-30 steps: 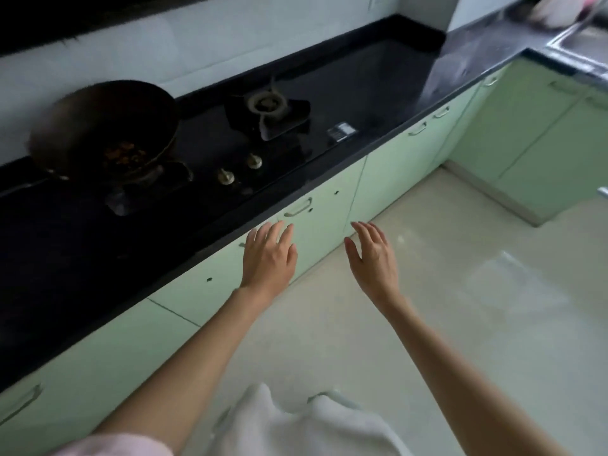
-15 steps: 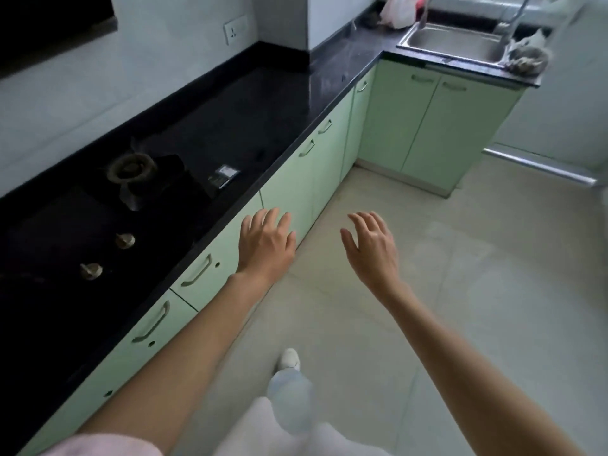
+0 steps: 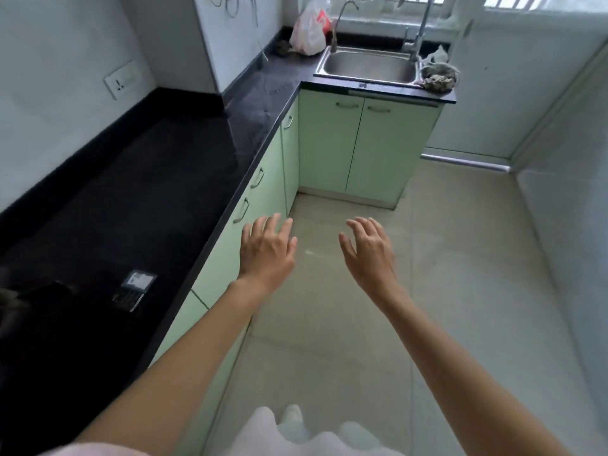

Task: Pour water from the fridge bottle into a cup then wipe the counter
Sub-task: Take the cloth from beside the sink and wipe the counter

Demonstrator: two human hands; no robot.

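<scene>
My left hand [image 3: 266,255] hangs in the air beside the front edge of the black counter [image 3: 158,192], fingers spread, holding nothing. My right hand [image 3: 370,253] floats over the pale tiled floor a little to its right, also empty with fingers apart. A crumpled grey rag [image 3: 439,77] lies on the counter just right of the steel sink [image 3: 368,65]. No fridge, bottle or cup shows in the head view.
Mint green cabinets [image 3: 368,146] run under the L-shaped counter. A plastic bag [image 3: 309,31] sits left of the sink, with two taps behind. A small dark device [image 3: 135,289] lies on the counter near the stove. White wall panels close the right side; the floor [image 3: 444,291] lies ahead.
The view has swung right, from the stove and wok to the sink corner. Both hands stay held out in front, open and empty.
</scene>
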